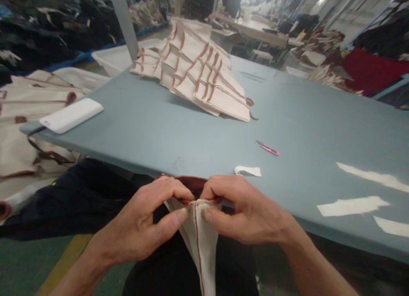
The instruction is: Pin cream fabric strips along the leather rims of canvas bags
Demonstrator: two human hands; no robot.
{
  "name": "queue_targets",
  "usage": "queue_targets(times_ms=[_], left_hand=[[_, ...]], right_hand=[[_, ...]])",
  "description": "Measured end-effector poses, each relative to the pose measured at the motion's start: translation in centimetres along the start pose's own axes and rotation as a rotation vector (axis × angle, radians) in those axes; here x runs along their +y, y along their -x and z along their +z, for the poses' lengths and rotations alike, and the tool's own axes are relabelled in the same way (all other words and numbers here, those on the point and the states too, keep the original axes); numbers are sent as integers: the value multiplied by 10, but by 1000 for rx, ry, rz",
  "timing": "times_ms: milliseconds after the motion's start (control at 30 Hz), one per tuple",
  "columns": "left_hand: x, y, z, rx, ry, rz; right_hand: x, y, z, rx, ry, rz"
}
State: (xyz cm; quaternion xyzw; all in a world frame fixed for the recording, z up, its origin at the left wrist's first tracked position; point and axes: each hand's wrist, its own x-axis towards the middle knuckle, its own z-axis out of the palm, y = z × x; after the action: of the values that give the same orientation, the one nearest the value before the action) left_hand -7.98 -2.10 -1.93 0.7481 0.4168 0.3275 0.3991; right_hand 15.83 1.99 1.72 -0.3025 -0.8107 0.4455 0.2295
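Observation:
Between my two hands hangs a cream fabric piece (204,240) with a brown seam running down its middle and a brown edge at its top. My left hand (156,215) pinches its upper edge left of the seam. On the other side of the seam, my right hand (236,206) pinches the same edge between thumb and fingers. The piece is at the table's front edge, and its lower end drops over my lap. Just beyond my right hand lies a curled white strip (248,171), with a pink-handled small tool (267,148) behind it.
A stack of cream pieces with brown trim (198,70) lies far back on the blue-grey table (137,117). At the left corner sits a white power-bank-like box (73,115) with a dark cord. Cream scraps (353,205) lie at the right. More fabric pieces (19,147) are piled left of the table.

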Motion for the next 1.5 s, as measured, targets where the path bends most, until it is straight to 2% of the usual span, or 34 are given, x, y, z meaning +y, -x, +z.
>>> queue_targets(times_ms=[100, 200, 400, 600, 700, 900, 1033, 1167, 1367, 1500], left_hand=[[11, -10, -2, -106, 71, -74], [14, -14, 0, -161, 116, -133], [7, -1, 5, -153, 129, -164], [11, 4, 0, -124, 158, -181], [10, 3, -2, -134, 165, -196], [-4, 4, -3, -235, 271, -211], [-6, 5, -1, -227, 301, -217], [-2, 4, 2, -220, 246, -218], [10, -2, 4, -162, 120, -211], [11, -5, 2, -224, 128, -188]], right_hand=[[2, -5, 0, -14, 43, 25], [8, -7, 2, -34, 61, 66], [12, -3, 12, -36, -122, 78], [8, -6, 20, 1, -162, 67], [12, -7, 22, -32, -241, 66], [26, -4, 27, -116, -454, 158], [30, 0, 30, -145, -548, 168], [24, 3, 30, -100, -434, 179], [10, 6, 31, 114, 28, 57], [6, 10, 30, 125, 114, 34]])
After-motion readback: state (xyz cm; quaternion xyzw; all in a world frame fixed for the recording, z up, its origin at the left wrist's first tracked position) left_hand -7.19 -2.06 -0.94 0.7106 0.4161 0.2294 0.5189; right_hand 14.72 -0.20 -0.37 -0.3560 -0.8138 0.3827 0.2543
